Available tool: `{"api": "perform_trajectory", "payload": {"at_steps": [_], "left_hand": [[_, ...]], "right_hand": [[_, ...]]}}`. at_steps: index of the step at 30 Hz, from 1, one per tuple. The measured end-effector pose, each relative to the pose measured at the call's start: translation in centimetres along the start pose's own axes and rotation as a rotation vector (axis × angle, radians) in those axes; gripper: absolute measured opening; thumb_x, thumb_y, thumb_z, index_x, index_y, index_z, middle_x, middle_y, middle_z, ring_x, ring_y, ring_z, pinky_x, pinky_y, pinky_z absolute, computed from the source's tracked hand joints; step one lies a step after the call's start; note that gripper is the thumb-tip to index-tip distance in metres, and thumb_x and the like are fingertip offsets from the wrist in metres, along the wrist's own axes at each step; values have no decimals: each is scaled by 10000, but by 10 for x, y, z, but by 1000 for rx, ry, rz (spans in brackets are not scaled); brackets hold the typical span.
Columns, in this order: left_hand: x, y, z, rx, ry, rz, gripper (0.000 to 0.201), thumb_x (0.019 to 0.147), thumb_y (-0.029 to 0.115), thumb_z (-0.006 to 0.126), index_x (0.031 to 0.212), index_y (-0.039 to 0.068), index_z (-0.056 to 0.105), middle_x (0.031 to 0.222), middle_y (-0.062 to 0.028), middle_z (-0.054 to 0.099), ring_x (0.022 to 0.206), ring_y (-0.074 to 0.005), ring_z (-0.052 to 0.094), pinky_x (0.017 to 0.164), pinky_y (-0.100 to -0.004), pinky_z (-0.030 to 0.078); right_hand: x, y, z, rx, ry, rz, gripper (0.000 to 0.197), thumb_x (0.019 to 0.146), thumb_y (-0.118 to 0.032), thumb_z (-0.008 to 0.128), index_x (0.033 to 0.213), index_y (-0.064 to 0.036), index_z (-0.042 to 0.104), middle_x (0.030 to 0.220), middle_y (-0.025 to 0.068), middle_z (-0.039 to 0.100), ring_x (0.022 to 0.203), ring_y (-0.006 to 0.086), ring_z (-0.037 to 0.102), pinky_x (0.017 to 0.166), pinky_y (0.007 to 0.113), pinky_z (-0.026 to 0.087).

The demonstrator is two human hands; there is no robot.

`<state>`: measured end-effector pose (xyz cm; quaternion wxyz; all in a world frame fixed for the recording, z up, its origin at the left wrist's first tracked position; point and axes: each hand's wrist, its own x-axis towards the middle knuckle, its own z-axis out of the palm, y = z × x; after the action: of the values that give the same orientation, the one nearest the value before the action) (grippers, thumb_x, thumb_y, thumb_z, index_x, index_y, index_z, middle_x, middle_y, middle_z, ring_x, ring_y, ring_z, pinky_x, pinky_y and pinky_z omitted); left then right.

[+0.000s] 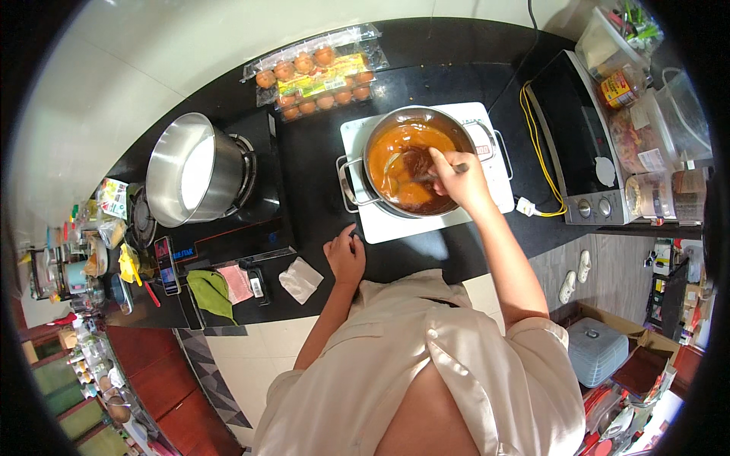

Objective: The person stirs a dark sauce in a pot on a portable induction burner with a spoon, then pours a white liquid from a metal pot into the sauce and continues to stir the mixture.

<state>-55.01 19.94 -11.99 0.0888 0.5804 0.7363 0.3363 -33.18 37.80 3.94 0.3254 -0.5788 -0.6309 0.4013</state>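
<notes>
The steel pot [449, 124] stands in front of the right hand [452, 178], upright on a white portable cooktop [376, 230]. It contains an orange-brown liquid [426, 135], with a darker patch close to the fingers. The right hand is closed around the handle of a whisk [461, 167], whose wires dip into the liquid. The left hand [347, 251] has its fingers loosely bent and holds nothing visible, near the counter [319, 167] edge; whether it bears weight there cannot be told.

Principal risk: the right hand is inside the rim, low over the liquid. Should the contents be hot, a splash or slipping grip could scald it; the heat setting cannot be read. A brisk stroke could also throw liquid over the wall.

Second: the left hand is apart from the pot's left loop handle [341, 186], so nothing visible steadies the vessel. A hard push against its side could slide it on the cooktop.

Third: to the right of the right forearm, a yellow cable [532, 125] and its white connector [525, 206] lie near the cooktop. Spilled liquid could reach them.

Left of the left hand, a white cloth [301, 280] lies near the counter edge; a careless elbow could sweep it off.
</notes>
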Motion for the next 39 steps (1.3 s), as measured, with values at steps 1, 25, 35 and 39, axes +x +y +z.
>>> {"api": "perform_trajectory", "payload": {"at_steps": [1,25,35,39], "left_hand": [[-2,-2,0,-9,-2,-16,259,863,97,604,1119,84,646,650,1,515,663,-191,545,780,-364,378],[2,-1,3,-18,-12,2,246,868,115,594,1107,89,647,628,12,504,651,-180,537,769,-359,377],[2,-1,0,-34,-11,-4,245,868,105,596,1108,75,640,642,-1,527,664,-200,555,783,-375,377],[4,2,1,-36,-8,-9,245,869,104,595,1108,83,641,644,-1,529,670,-201,557,787,-378,383]], "right_hand": [[-7,-17,-5,94,-53,145,421,952,-299,608,677,15,660,514,65,593,451,125,586,429,261,452],[35,0,6,-71,22,-165,379,948,-265,613,710,21,683,542,62,620,464,110,580,486,267,465],[42,-51,-43,-376,-51,-620,323,880,-231,695,665,10,681,594,126,638,502,202,627,503,309,476],[61,-47,-34,-670,-164,-870,331,868,-288,665,682,-13,669,675,144,652,621,336,633,605,390,511]]}}
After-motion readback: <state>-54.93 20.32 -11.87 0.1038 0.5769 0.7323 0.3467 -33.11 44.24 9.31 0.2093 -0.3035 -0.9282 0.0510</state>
